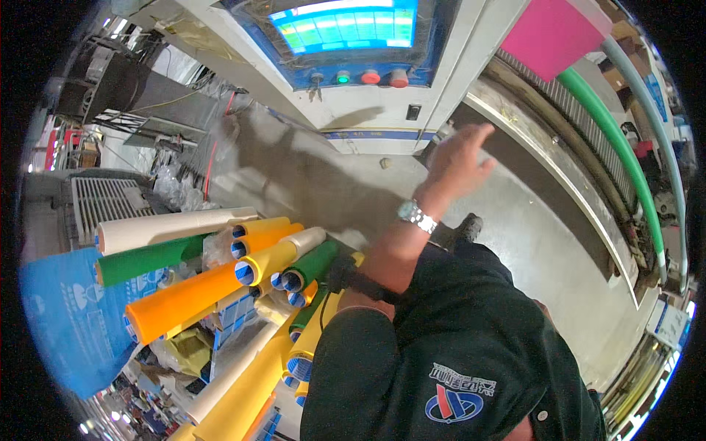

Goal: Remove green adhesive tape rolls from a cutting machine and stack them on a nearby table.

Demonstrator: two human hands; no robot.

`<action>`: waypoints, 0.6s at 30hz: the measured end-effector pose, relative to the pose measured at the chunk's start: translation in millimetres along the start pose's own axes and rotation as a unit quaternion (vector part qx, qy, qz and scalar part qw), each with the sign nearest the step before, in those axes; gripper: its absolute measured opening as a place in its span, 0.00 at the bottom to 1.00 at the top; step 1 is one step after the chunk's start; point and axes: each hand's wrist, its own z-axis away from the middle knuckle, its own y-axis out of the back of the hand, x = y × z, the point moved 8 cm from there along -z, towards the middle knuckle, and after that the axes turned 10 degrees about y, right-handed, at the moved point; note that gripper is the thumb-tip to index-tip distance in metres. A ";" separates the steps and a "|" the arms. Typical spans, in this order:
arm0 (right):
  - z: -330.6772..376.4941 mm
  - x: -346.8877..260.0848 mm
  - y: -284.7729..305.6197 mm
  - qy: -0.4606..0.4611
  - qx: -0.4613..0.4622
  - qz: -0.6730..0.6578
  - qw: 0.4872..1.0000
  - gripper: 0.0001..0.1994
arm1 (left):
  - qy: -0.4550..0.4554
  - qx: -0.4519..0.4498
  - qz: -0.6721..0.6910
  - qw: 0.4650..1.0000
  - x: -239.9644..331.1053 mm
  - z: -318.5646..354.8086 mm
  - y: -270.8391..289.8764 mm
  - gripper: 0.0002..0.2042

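My left hand (457, 163) reaches forward over the floor, with a metal-banded watch (416, 213) on its wrist. Its fingers are stretched out, the thumb apart from them, and nothing shows in its grasp. Nearest to it is the lower right corner of a pale machine cabinet (368, 114); I see a gap between hand and cabinet. A lit touchscreen (346, 28) is set into the cabinet's blue panel, above a green button (343, 78), red buttons (370, 77) and a key switch with keys (316, 82). A dark strap circles my left forearm. My right hand is out of view.
Orange, yellow, green and cream rolls (184, 300) lie stacked at the left beside a blue sheet (66, 316). On the right runs a long machine with rollers, a green tube (621, 140) and a pink sheet (548, 33). Grey floor (544, 272) lies between.
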 end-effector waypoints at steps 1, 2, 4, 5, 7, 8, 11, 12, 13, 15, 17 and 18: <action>-0.9 -2.9 1.6 0.000 -0.001 -0.008 1.000 0.25 | -0.013 -0.030 0.004 0.999 8.9 7.4 -15.7 0.28; -2.4 -6.1 5.4 0.005 -0.003 -0.016 1.000 0.25 | -0.028 -0.062 0.009 0.998 17.1 14.6 -29.7 0.28; -13.4 -5.1 17.5 -0.016 0.009 0.003 1.000 0.26 | -0.016 -0.089 0.014 0.996 29.3 22.7 -48.6 0.28; -14.2 0.8 31.3 -0.043 0.039 0.020 0.998 0.27 | -0.016 -0.123 0.031 0.992 41.7 20.8 -70.9 0.29; -25.6 26.7 39.7 -0.025 0.039 -0.025 0.999 0.26 | -0.049 -0.154 0.030 0.986 64.7 15.7 -99.4 0.29; -31.5 41.6 43.3 -0.002 0.016 -0.054 0.998 0.26 | -0.017 -0.189 0.036 0.981 67.9 14.5 -115.1 0.28; -44.4 59.1 51.7 -0.019 0.014 -0.007 1.000 0.24 | -0.054 -0.206 -0.001 0.977 95.3 1.0 -156.2 0.27; -53.9 75.4 58.5 -0.028 0.012 -0.004 1.000 0.25 | -0.026 -0.225 -0.009 0.974 99.1 -3.1 -173.2 0.29; -57.9 92.3 70.4 -0.010 0.038 0.014 0.999 0.25 | -0.031 -0.242 -0.013 0.970 114.2 -10.6 -199.0 0.29; -54.3 126.1 90.8 0.006 0.087 0.009 0.996 0.24 | -0.044 -0.271 -0.034 0.961 150.9 -23.2 -250.6 0.30; -54.9 160.4 116.2 -0.018 0.099 0.023 0.995 0.25 | -0.071 -0.292 -0.055 0.952 198.3 -38.3 -306.4 0.32; -55.5 181.9 124.2 -0.016 0.121 0.002 0.992 0.25 | -0.095 -0.310 -0.061 0.944 225.2 -43.6 -334.0 0.33</action>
